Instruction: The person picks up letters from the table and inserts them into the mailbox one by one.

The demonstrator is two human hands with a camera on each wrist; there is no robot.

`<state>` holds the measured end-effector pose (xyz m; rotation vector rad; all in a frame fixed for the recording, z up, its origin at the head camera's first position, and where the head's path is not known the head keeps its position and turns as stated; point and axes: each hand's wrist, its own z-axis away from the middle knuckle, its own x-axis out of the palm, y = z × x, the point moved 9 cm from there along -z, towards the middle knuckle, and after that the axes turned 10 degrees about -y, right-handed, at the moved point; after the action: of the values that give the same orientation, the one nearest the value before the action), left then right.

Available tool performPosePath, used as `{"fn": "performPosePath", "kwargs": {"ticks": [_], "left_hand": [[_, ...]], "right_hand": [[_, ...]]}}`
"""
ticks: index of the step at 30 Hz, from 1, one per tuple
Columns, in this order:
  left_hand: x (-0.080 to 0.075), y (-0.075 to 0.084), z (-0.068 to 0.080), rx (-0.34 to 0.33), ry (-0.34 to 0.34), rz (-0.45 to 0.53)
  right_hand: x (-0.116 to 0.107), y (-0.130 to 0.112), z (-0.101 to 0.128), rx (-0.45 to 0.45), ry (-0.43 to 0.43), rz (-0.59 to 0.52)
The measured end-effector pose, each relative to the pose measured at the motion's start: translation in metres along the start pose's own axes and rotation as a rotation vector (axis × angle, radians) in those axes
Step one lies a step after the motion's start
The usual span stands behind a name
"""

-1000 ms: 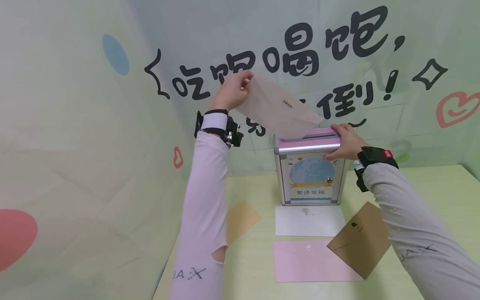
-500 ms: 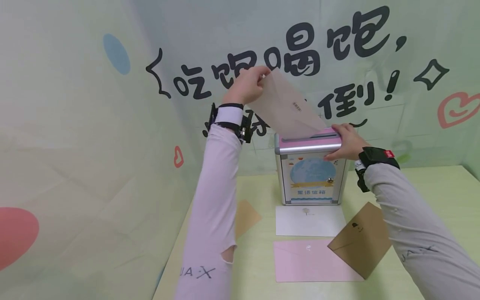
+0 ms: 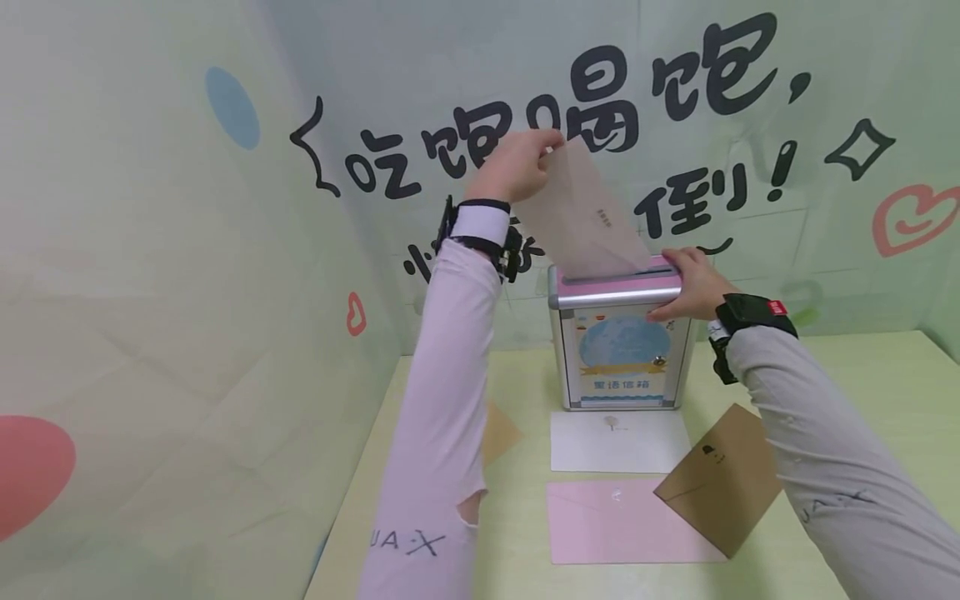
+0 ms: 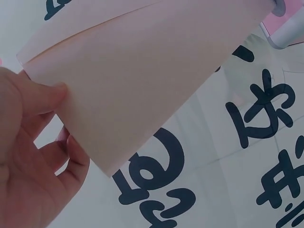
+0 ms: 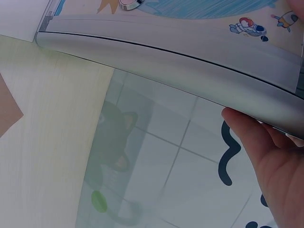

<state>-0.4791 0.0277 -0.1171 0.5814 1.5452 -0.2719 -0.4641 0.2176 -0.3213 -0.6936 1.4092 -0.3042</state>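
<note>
My left hand (image 3: pixel 513 167) pinches the upper left end of a pale pink envelope (image 3: pixel 588 217), which has small dark print on it. The envelope slants down to the right, its lower edge at the slot in the pink top of a letter box (image 3: pixel 566 358). In the left wrist view the thumb lies on the face of the envelope (image 4: pixel 133 85), near its short edge. My right hand (image 3: pixel 697 283) grips the box's upper right corner, thumb on the front and fingers over the top. The right wrist view shows the box's metal side (image 5: pixel 166 71) beside the hand (image 5: pixel 275 161).
On the pale table (image 3: pixel 847 400), a white envelope (image 3: pixel 618 446) lies before the box, with a pink envelope (image 3: pixel 600 525) nearer. A brown envelope (image 3: pixel 723 487) overlaps the pink one. An orange-tan envelope (image 3: pixel 498 433) is partly behind my left sleeve. A printed wall (image 3: pixel 750 108) stands behind.
My left hand has moved right with the pale pink envelope, which now tilts more steeply over the slot. The right hand and the box have stayed put.
</note>
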Motion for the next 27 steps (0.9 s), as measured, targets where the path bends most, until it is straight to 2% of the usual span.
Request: {"fn": "performPosePath", "kwargs": {"ticks": [12, 27], "left_hand": [[0.007, 0.031, -0.011, 0.011, -0.048, -0.138], [0.022, 0.050, -0.019, 0.020, -0.096, -0.200]], "right_hand": [[0.000, 0.005, -0.003, 0.010, 0.011, 0.008], [0.001, 0.009, -0.005, 0.009, 0.008, 0.002]]}}
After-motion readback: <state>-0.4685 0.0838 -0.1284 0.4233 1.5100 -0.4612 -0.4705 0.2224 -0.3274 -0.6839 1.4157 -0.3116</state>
